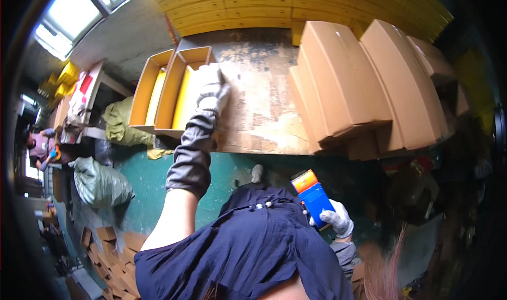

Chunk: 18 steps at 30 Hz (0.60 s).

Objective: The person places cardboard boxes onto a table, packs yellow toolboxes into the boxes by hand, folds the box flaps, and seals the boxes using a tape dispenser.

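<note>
My left hand point(212, 88), in a pale knit glove below a dark grey sleeve cover, reaches to the right wall of an open cardboard box point(165, 96) on the worktable. Glare washes out its fingers, so I cannot tell whether they grip the wall. Something yellow point(182, 96) stands inside this box. A second open cardboard box point(142, 96) stands close on its left, also with yellow inside. Low at my right side, my right hand point(339, 219), gloved in white, is closed round a blue-and-orange box point(316, 200), its thumb across the blue face. The orange end points up and away.
Large brown cartons point(343, 83) stand side by side on the right of the worn worktable point(259, 110). Yellow boxes point(253, 4) are stacked behind it. A stuffed sack point(100, 182) and a heap of small cartons point(113, 258) lie on the left floor. Another person point(42, 144) works far left.
</note>
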Motion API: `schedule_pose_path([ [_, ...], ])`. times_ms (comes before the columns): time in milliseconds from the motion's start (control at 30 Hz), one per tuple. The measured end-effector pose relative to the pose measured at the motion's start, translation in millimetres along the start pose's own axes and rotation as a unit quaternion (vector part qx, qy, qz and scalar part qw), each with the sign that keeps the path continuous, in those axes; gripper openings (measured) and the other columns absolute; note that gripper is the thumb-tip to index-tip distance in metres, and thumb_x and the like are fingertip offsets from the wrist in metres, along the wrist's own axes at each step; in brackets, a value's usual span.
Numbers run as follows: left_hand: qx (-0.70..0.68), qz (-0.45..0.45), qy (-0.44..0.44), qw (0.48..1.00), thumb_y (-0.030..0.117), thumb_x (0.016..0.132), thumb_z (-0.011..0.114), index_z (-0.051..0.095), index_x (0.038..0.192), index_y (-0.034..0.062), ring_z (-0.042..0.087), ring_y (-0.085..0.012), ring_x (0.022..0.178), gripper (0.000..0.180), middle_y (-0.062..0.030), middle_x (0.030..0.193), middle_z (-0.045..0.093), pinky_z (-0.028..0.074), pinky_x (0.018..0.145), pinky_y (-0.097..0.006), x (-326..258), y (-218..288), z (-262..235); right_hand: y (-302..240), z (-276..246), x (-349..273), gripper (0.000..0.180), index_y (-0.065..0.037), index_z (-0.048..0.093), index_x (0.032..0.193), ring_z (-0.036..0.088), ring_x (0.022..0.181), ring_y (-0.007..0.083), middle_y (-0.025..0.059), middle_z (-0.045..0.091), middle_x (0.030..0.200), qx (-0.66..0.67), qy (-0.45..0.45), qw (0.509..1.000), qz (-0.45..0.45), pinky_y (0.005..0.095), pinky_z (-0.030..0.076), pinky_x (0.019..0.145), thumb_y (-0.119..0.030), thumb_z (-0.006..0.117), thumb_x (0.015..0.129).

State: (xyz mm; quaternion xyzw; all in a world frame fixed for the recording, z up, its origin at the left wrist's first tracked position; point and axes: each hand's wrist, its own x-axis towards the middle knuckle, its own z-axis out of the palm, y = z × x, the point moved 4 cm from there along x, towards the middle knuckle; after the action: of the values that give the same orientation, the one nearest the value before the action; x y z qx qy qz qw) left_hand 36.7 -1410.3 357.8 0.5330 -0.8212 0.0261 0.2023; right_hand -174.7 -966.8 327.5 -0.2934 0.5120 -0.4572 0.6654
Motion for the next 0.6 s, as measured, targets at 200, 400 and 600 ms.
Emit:
schedule_pose_path([
  [200,0.018,0.013,-0.18,0.983,0.031,0.081,0.07,0.068,0.115,0.0059,0.066,-0.0393,0.102,0.042,-0.023,0.109,0.068,0.052,0.091,-0.046,-36,-114,91,-1,15,49,0.077,0.005,0.048,0.138,0.069,0.1,0.0289,0.0191,0.069,0.111,0.188,0.052,0.975,-0.108,0.038,0.052,0.097,-0.036,0.076,0.08],
  [400,-0.145,0.113,-0.332,0.925,0.02,0.081,0.064,0.071,0.113,0.0124,0.066,-0.0337,0.107,0.034,-0.0168,0.111,0.07,0.052,0.091,-0.042,-127,-93,6,-7,-3,125,0.049,-0.002,0.056,0.127,0.066,0.098,0.0211,0.0064,0.067,0.106,0.015,0.11,0.976,-0.187,0.0348,0.053,0.092,0.005,0.07,0.08],
  [600,-0.255,0.148,-0.359,0.886,0.019,0.07,0.085,0.07,0.113,0.0101,0.066,-0.0278,0.112,0.046,-0.0103,0.114,0.071,0.052,0.095,-0.037,-131,-112,-22,-26,46,175,0.047,-0.009,0.066,0.115,0.065,0.102,0.0314,0.0094,0.067,0.11,-0.572,0.13,0.666,-0.461,0.047,0.048,0.095,-0.031,0.08,0.075],
])
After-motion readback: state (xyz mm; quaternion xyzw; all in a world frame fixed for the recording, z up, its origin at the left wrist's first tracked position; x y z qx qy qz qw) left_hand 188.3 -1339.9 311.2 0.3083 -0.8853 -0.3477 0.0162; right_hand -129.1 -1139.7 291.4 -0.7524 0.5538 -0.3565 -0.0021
